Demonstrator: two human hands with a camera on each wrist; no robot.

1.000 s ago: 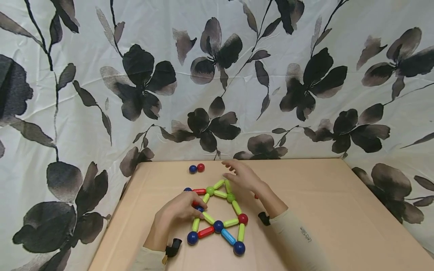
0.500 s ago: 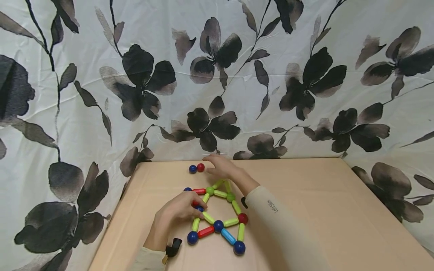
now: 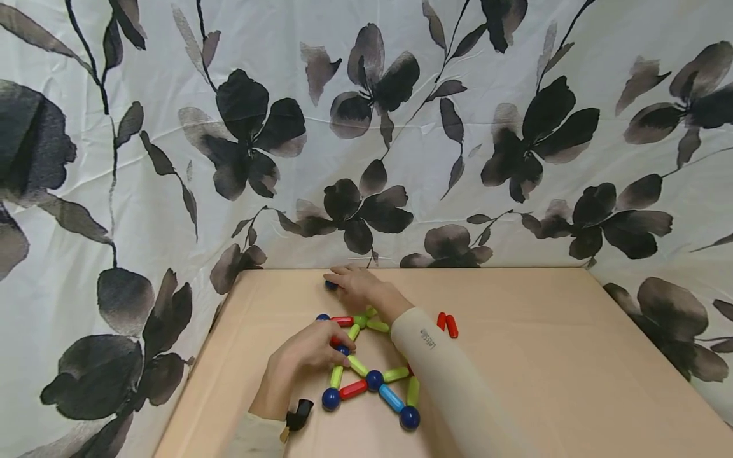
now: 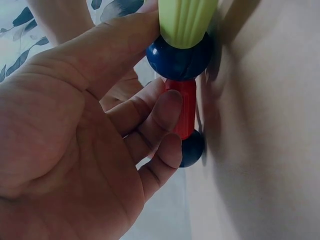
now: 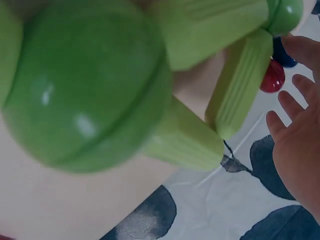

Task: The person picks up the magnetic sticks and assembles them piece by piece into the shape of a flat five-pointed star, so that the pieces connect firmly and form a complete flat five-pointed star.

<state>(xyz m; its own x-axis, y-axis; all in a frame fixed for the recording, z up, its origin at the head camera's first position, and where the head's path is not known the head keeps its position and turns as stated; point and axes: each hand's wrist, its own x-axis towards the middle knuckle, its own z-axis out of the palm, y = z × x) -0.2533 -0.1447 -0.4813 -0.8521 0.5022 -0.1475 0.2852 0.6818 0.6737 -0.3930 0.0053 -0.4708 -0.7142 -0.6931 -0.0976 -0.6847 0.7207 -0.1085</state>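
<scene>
My left hand (image 3: pixel 303 356) grips the left side of a flat frame of coloured magnetic rods and balls lying on the board. In the left wrist view its curled fingers rest on a red rod (image 4: pixel 188 112), with the thumb at the yellow-green rod (image 4: pixel 187 22) and blue ball (image 4: pixel 179 57) above. My right hand (image 3: pixel 363 289) reaches across the frame to the back edge, over two loose balls. One is a blue ball (image 3: pixel 331 285); the red ball (image 5: pixel 273 77) shows only in the right wrist view, close to the loosely spread fingers. Green balls (image 5: pixel 90 85) loom near that camera.
Two loose red rods (image 3: pixel 446 324) lie right of the right sleeve. The frame's near corners are blue balls (image 3: pixel 409 418), joined by a light blue rod (image 3: pixel 392 399) and others. A floral cloth (image 3: pixel 435 146) hangs behind the tan board (image 3: pixel 544 356).
My right hand has swung left and back from beside the frame's far tip to the loose balls, uncovering the two red rods. My left hand keeps its hold; the view has shifted slightly.
</scene>
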